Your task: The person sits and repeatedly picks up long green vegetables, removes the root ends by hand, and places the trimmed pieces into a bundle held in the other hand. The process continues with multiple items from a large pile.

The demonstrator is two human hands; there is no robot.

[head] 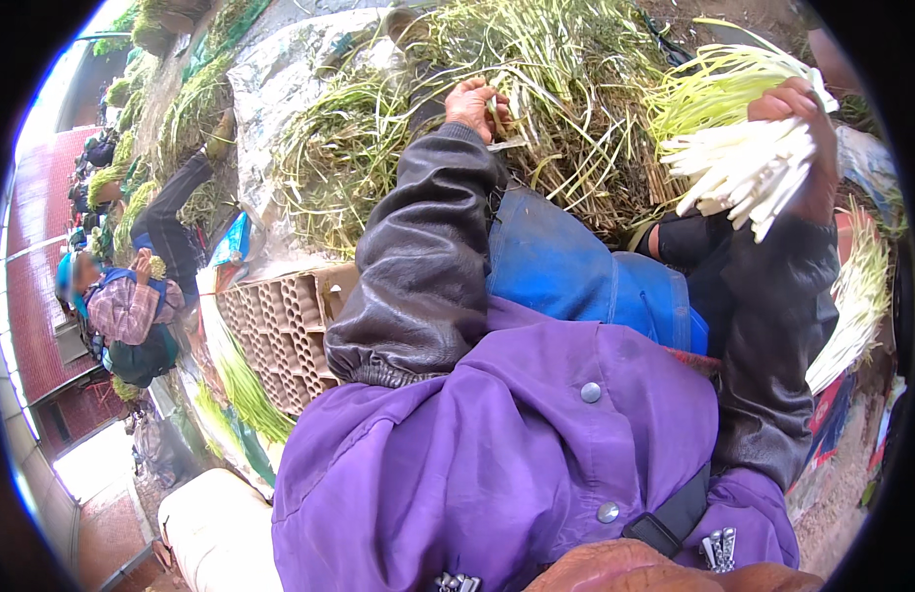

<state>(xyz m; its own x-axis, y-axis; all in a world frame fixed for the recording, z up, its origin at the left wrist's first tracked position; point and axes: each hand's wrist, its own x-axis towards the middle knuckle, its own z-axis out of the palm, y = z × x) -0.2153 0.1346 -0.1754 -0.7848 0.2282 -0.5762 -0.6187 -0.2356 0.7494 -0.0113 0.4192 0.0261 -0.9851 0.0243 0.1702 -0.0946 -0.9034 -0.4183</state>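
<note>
My left hand [478,109] is over the pile of long green leafy stalks [568,96], its fingers closed on a few thin stalks. A bunch of slender stalks with white stems [746,166] and yellow-green leaves [713,81] is gripped in my right hand [791,103], raised at the upper right. Its white ends fan out below that hand, and its leaves spread to the left. The loose pile lies in front of my blue apron [561,251], tangled with brown, dry-looking matter.
To the left stand hollow clay bricks [272,333], with a long green-and-white bunch [239,370] beside them. Another pale bunch [850,303] lies at the right. Plastic sheeting [272,89] is under the pile. A co-worker [132,303] sits at the far left among more green bundles [191,118].
</note>
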